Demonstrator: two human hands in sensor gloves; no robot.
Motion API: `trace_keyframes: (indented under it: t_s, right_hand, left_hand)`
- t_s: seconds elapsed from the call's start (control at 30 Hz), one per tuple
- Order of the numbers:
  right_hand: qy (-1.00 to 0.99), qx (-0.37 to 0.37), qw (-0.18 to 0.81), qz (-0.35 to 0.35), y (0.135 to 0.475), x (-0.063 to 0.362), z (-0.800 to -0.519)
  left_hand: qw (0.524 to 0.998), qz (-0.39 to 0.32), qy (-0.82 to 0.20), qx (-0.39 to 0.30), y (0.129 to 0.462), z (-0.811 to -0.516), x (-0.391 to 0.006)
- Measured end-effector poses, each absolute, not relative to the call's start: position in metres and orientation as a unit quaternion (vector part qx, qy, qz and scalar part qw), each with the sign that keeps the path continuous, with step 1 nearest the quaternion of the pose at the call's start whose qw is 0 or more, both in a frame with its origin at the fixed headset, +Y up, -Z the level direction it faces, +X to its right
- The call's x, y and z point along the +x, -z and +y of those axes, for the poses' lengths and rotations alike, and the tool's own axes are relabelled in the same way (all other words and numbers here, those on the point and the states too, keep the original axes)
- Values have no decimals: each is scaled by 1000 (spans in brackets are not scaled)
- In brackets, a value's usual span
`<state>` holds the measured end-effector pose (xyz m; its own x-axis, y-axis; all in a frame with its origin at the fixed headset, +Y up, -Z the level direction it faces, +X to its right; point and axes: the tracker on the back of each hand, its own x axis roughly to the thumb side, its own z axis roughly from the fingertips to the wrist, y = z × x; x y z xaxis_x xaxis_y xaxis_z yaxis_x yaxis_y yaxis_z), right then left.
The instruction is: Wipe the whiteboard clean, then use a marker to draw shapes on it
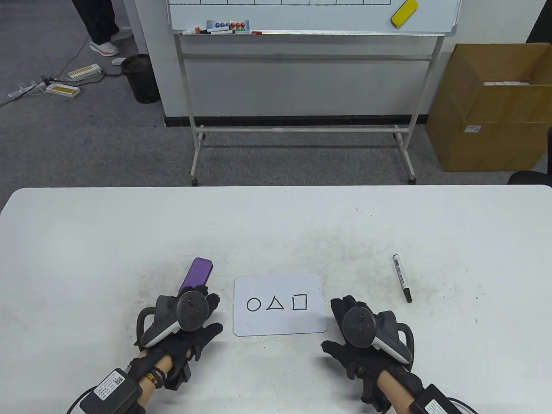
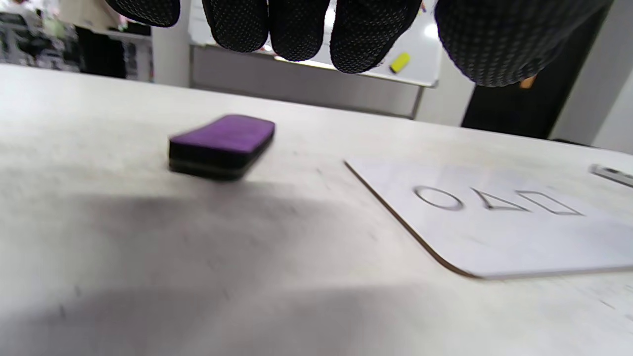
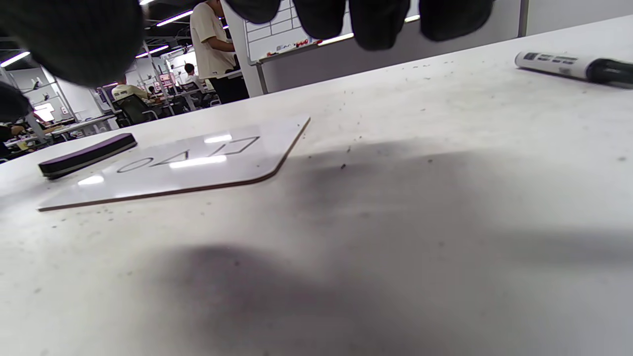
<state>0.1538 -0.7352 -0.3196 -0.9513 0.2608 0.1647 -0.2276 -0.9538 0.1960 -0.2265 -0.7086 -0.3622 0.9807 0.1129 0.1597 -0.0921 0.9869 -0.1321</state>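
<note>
Right now the small whiteboard lies flat on the tabletop between your two hands, with a circle, a triangle and a square drawn in a row across its middle. Since those shapes are there, you are probably at the start, with the wiping yet to do, though from this alone you could equally be at the finish.

The purple eraser lies just beside the board's left edge, and your left hand hovers right behind it. In the left wrist view its fingers hang straight and apart above the eraser, gripping nothing, so it looks placed for an easy reach forward. Whether the fingertips touch the eraser's near end in the table view is hidden by the tracker.

The marker lies capped, well apart from the board on the right, tip end toward you. Your right hand sits low beside the board's lower right corner, its fingers spread and loose, gripping nothing. That puts it handy either to steady the board or to go out for the marker.

Beyond the tabletop stands a large rolling whiteboard with a yellow eraser stuck on it, and a cardboard box sits on the floor.
</note>
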Motion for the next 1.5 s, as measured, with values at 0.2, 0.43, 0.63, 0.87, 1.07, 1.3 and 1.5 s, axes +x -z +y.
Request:
trace_keyframes:
  t_s: [0.2,0.43,0.63,0.87,1.07,1.3,1.5]
  right_hand:
    - [-981,99,137,93,320,155,-735]
    - [-980,96,148,96,323,156,-736]
    - [-979,96,151,99,325,158,-736]
    - [-977,96,154,110,329,159,-741]
    - [-979,98,145,109,331,156,-740]
    - [-981,78,139,113,346,153,-745]
    - [-981,74,106,147,372,131,-762]
  left_hand:
    - [996,-8,-64,-60,408,-703,-239]
    - [993,83,-67,-50,453,-719,-249]
    - [986,129,-20,-101,469,-752,-245]
    - [984,130,40,-119,470,-761,-233]
    - [981,134,60,-128,471,-761,-229]
    - [993,73,11,-97,454,-735,-212]
    - [998,-31,-6,-59,428,-715,-170]
